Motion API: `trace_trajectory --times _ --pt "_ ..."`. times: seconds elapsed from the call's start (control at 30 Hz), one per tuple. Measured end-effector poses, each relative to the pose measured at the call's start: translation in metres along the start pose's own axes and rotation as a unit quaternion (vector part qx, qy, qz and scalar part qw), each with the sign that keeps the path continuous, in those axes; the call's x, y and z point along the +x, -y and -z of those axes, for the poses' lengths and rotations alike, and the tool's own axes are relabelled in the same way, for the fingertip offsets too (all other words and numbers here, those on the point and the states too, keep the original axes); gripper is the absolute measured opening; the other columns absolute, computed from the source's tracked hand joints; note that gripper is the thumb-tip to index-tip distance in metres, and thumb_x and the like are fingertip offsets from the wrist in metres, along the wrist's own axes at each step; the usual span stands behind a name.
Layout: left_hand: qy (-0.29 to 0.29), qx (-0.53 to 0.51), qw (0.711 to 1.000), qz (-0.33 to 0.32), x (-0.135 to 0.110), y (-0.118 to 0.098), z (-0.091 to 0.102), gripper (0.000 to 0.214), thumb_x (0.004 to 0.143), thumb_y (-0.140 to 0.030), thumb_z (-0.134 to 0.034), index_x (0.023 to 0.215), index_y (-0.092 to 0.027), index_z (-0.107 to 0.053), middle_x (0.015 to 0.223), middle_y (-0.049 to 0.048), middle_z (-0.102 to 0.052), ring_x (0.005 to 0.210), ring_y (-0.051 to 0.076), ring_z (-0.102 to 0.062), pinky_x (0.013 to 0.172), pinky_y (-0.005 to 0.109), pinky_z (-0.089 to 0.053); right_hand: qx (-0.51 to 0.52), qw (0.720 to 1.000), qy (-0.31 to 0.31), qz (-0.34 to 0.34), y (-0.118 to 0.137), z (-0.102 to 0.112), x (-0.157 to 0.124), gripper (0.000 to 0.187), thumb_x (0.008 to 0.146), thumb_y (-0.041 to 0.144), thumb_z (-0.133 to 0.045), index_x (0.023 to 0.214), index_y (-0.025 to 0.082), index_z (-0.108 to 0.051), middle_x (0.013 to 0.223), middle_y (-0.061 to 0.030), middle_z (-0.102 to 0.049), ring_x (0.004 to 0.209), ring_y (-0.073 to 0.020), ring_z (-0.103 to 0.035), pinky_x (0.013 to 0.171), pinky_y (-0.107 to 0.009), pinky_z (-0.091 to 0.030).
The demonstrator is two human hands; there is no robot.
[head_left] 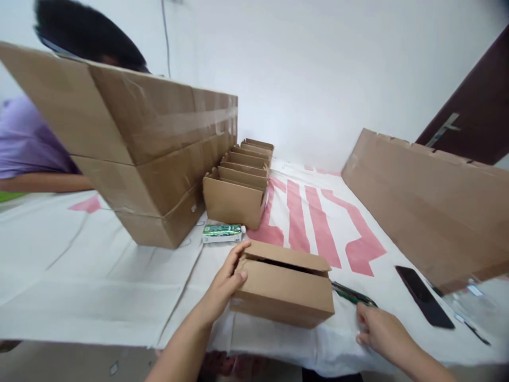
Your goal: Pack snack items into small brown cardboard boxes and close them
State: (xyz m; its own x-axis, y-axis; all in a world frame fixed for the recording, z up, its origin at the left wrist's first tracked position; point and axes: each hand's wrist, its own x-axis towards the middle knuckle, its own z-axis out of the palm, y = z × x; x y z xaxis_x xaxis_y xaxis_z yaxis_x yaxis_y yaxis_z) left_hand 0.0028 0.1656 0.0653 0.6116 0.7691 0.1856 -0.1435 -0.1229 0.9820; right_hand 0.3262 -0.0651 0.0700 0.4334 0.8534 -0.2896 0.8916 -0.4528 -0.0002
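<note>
The small box under the left hand is plain brown cardboard, like the stacked cartons at the table's left; the table cloth is white with red-pink stripes; a green-and-white packet; a black phone near the right edge
</note>
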Motion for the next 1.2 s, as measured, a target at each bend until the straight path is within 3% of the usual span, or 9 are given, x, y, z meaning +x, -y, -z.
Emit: trace_trajectory --times 0.13,0.27,0.33,0.5,0.7,0.87,0.97,1.07,1.2 --pt "0.000 -0.011 1.000 -0.008 -0.002 -0.002 -0.001 0.072 0.085 -0.052 -0.053 0.145 -0.023 -0.026 0.156 0.0110 -0.030 0.144 0.032 -0.026 0.118 0.046 -0.021 0.110 0.987 -0.037 0.109 0.007 0.030 0.001 0.010 0.086 0.026 -0.054 0.077 0.023 -0.056 0.072 -0.0009 -0.067 0.069 -0.0205 -0.065 0.064 -0.031 -0.048" --pt "0.001 -0.010 0.999 -0.043 -0.001 -0.003 -0.003 0.068 0.084 -0.056 -0.053 0.139 -0.023 -0.031 0.150 0.0130 -0.036 0.138 0.032 -0.035 0.113 0.047 -0.027 0.179 0.921 -0.199 0.282 0.034 0.066 0.003 0.018 0.095 0.035 -0.047 0.105 0.026 -0.059 0.097 -0.0067 -0.069 0.089 -0.0220 -0.067 0.075 -0.033 -0.056" --pt "-0.023 0.012 0.998 -0.064 -0.002 -0.006 -0.005 0.054 0.085 -0.056 -0.053 0.127 -0.023 -0.041 0.145 0.0131 -0.038 0.134 0.031 -0.039 0.109 0.046 -0.032 0.175 0.890 -0.229 0.353 0.054 0.079 0.006 0.029 0.094 0.034 -0.051 0.122 0.027 -0.054 0.112 -0.0102 -0.068 0.101 -0.0239 -0.066 0.081 -0.035 -0.057" --pt "-0.077 0.133 0.982 -0.111 -0.011 -0.021 -0.005 0.028 0.084 -0.047 -0.058 0.097 -0.023 -0.055 0.130 0.0115 -0.045 0.129 0.031 -0.039 0.105 0.044 -0.033 0.128 0.882 -0.125 0.436 0.098 0.108 0.017 0.047 0.093 0.044 -0.054 0.134 0.022 -0.049 0.125 -0.0150 -0.064 0.118 -0.0281 -0.059 0.095 -0.043 -0.053" --pt "-0.018 0.104 0.976 -0.191 -0.023 -0.039 0.005 0.013 0.087 -0.029 -0.053 0.079 -0.021 -0.060 0.088 0.0044 -0.052 0.088 0.022 -0.053 0.081 0.035 -0.042 0.141 0.831 -0.003 0.538 0.121 0.151 0.014 0.055 0.100 0.055 -0.023 0.085 0.022 -0.064 0.105 -0.0075 -0.070 0.115 -0.0226 -0.059 0.104 -0.043 -0.044" --pt "0.038 0.069 0.973 -0.217 -0.028 -0.050 0.003 0.014 0.082 -0.011 -0.050 0.076 -0.022 -0.058 0.082 0.0035 -0.056 0.086 0.021 -0.056 0.077 0.036 -0.044 0.008 0.865 -0.015 0.501 0.132 0.157 0.017 0.023 0.097 0.028 -0.044 0.087 0.023 -0.064 0.089 -0.0040 -0.069 0.086 -0.0183 -0.064 0.084 -0.035 -0.049" --pt "0.054 0.092 0.970 -0.219 -0.031 -0.054 0.000 0.016 0.078 -0.007 -0.048 0.077 -0.022 -0.053 0.088 0.0043 -0.056 0.087 0.021 -0.056 0.077 0.036 -0.046 -0.055 0.879 -0.041 0.473 0.133 0.158 0.018 0.008 0.086 0.030 -0.064 0.085 0.022 -0.066 0.083 -0.0036 -0.069 0.084 -0.0213 -0.065 0.079 -0.035 -0.048" --pt "0.044 0.153 0.959 -0.233 -0.034 -0.058 -0.004 0.021 0.074 -0.003 -0.047 0.080 -0.022 -0.051 0.084 0.0031 -0.052 0.082 0.019 -0.053 0.071 0.033 -0.044 -0.114 0.906 -0.072 0.401 0.129 0.160 0.020 0.038 0.071 0.045 -0.077 0.097 0.020 -0.069 0.083 -0.0074 -0.071 0.080 -0.0287 -0.067 0.068 -0.036 -0.048" --pt "0.033 0.178 0.943 -0.279 -0.037 -0.062 -0.008 0.033 0.074 0.002 -0.043 0.092 -0.023 -0.054 0.082 0.0013 -0.049 0.079 0.017 -0.050 0.067 0.030 -0.040 -0.202 0.940 -0.026 0.274 0.130 0.160 0.025 0.064 0.062 0.052 -0.081 0.110 0.013 -0.068 0.087 -0.0158 -0.074 0.078 -0.0371 -0.070 0.058 -0.037 -0.047"
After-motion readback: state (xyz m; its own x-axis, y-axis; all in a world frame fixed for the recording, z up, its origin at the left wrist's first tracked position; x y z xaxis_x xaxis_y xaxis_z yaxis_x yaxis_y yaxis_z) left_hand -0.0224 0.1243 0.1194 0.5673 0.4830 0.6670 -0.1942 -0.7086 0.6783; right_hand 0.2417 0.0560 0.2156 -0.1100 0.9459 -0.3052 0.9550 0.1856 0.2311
